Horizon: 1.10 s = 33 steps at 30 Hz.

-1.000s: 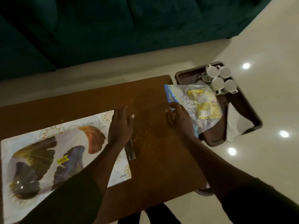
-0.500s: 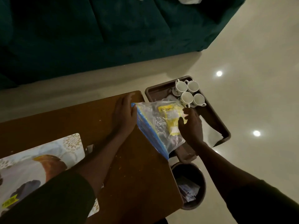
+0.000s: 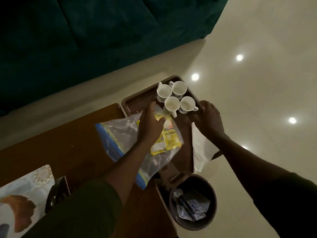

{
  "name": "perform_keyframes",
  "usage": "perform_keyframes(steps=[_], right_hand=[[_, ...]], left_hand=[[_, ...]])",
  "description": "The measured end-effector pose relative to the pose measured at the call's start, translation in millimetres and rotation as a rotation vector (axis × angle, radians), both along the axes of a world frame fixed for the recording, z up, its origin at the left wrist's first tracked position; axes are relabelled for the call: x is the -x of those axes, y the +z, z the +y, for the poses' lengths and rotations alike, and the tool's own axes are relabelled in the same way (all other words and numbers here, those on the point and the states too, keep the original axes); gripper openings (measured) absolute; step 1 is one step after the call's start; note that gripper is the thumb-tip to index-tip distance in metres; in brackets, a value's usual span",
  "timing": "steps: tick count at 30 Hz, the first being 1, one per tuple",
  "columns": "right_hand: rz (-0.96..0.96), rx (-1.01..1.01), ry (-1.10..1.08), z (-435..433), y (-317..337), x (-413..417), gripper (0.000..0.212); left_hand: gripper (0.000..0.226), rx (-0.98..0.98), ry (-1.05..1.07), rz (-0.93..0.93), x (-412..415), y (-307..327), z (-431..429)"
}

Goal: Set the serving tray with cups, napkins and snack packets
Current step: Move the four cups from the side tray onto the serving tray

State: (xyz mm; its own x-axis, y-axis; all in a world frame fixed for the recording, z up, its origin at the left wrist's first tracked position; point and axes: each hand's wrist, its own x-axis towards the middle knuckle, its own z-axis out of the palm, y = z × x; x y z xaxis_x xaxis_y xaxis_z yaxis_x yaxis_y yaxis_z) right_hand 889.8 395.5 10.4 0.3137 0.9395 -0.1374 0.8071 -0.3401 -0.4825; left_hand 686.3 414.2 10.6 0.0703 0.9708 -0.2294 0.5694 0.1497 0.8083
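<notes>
Serving tray (image 3: 135,102) is gripped at its 3 o'clock rim by right hand (image 3: 210,119), fingers curled; cups (image 3: 171,103) are grouped at 12, napkin (image 3: 200,150) at 4. Snack bag (image 3: 120,134) is pressed at 8 by left hand (image 3: 151,125), fingers straight.

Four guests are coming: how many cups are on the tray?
4, at the far end of the tray: far-left cup, far-right cup, near-left cup, near-right cup. None looks hidden.

Left hand (image 3: 151,125) stretches forward with straight fingers; right hand (image 3: 209,119) alongside, fingers bent.
</notes>
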Motion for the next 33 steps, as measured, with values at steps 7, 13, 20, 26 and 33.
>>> perform_keyframes(steps=[7,13,20,26,33], right_hand=[[0.019,0.077,0.201,39,-26,-25,0.077],[-0.079,0.077,0.28,55,-54,-27,0.074],[-0.056,0.064,0.263,57,-60,-25,0.061],[-0.057,-0.103,0.215,38,-30,-30,0.071],[-0.109,-0.21,0.221,53,21,-13,0.055]], left_hand=[[0.06,0.148,0.147,0.031,-61,-24,34],[0.071,0.192,0.205,0.152,-84,-34,50],[0.076,0.219,0.239,0.247,-93,-30,51],[0.074,0.148,0.167,0.195,-88,-11,41],[0.061,0.0,0.297,0.103,-39,27,34]])
